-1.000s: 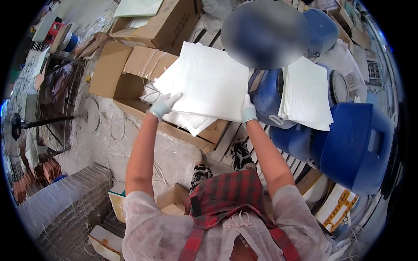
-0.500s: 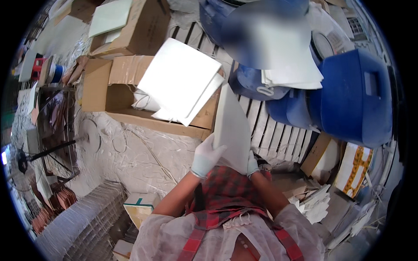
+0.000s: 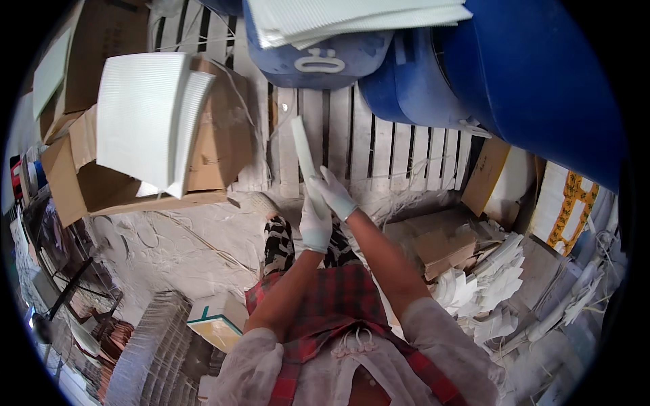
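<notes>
At the centre of the frame, 2 white-gloved hands meet on a thin white pleated sheet (image 3: 302,157) seen edge-on. The left hand (image 3: 315,225) wraps its fingers around the sheet's lower end; the right hand (image 3: 334,192) pinches it just above, touching the left. The sheet rises tilted over a white wooden pallet (image 3: 379,152). In the upper left, a stack of white pleated sheets (image 3: 145,125) rests on an open cardboard box (image 3: 217,145). Blue plastic drums (image 3: 535,74) fill the upper right, and white scraps (image 3: 491,287) lie at lower right.
</notes>
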